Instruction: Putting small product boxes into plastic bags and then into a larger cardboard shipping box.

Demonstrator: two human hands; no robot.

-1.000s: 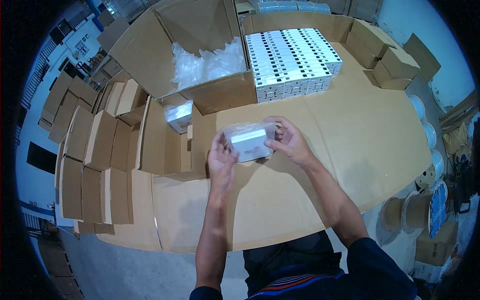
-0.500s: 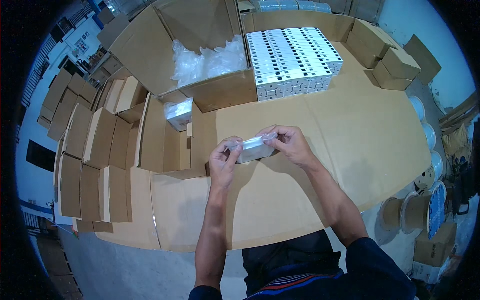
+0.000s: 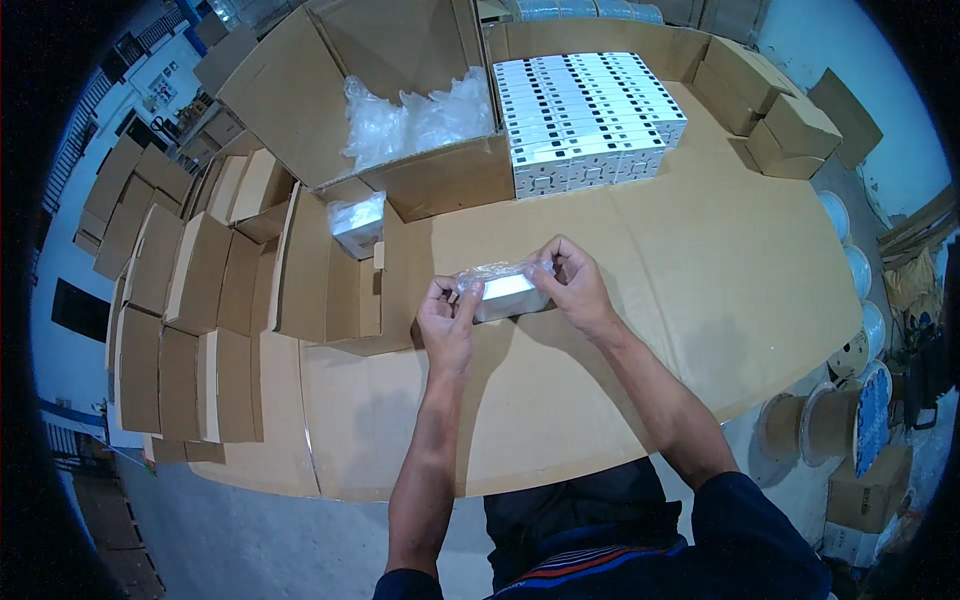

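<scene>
My left hand (image 3: 447, 318) and my right hand (image 3: 572, 284) together hold a small white box in a clear plastic wrap (image 3: 505, 290) just above the cardboard-covered table (image 3: 720, 270). The left hand pinches the wrap at the box's left end, the right hand grips its right end. Another wrapped white box (image 3: 357, 224) lies in an open carton (image 3: 310, 270) to the left of my hands. A block of stacked white boxes (image 3: 585, 115) stands at the far side of the table.
A large open carton (image 3: 300, 90) holding crumpled clear plastic bags (image 3: 415, 110) stands at the back left. Several small open cartons (image 3: 170, 300) line the left side. Closed brown boxes (image 3: 780, 130) sit at the back right. Cable spools (image 3: 830, 420) stand at the right, below the table edge.
The wrapped box has turned from its broad face up to a narrower side and dropped slightly toward me. Both hands have shifted their grip along its ends.
</scene>
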